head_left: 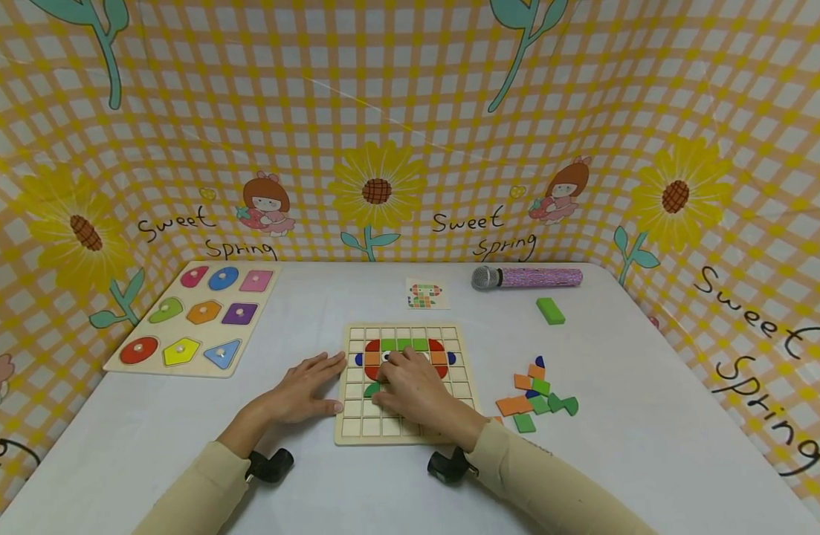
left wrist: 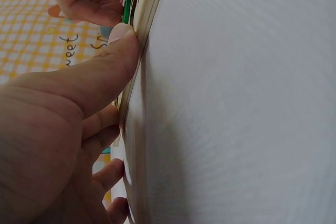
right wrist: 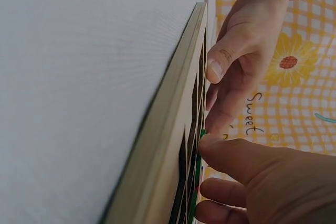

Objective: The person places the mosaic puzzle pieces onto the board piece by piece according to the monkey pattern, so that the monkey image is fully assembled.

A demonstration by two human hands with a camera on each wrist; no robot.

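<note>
My left hand (head_left: 300, 394) lies spread beside a light wooden grid board (head_left: 343, 427), its thumb and fingertips at the left edge. In the left wrist view, the left thumb (left wrist: 89, 72) rests against the board's side. Over the board's middle is my right hand (head_left: 412, 390), fingers bent down onto the tiles. Its thumb tip meets a green leaf-shaped tile (head_left: 372, 390), and the right wrist view shows that thumb (right wrist: 231, 156) at a green edge. Red tiles (head_left: 437, 345), green tiles (head_left: 419, 345) and a blue tile (head_left: 452, 359) lie in the grid; the palm covers others.
Loose orange, green and blue tiles (head_left: 525, 423) lie right of the board. Behind it stands a small pattern card (head_left: 428, 294). A glittery microphone (head_left: 540, 278) and a green block (head_left: 550, 311) sit back right; a shape puzzle (head_left: 245, 349) lies at left.
</note>
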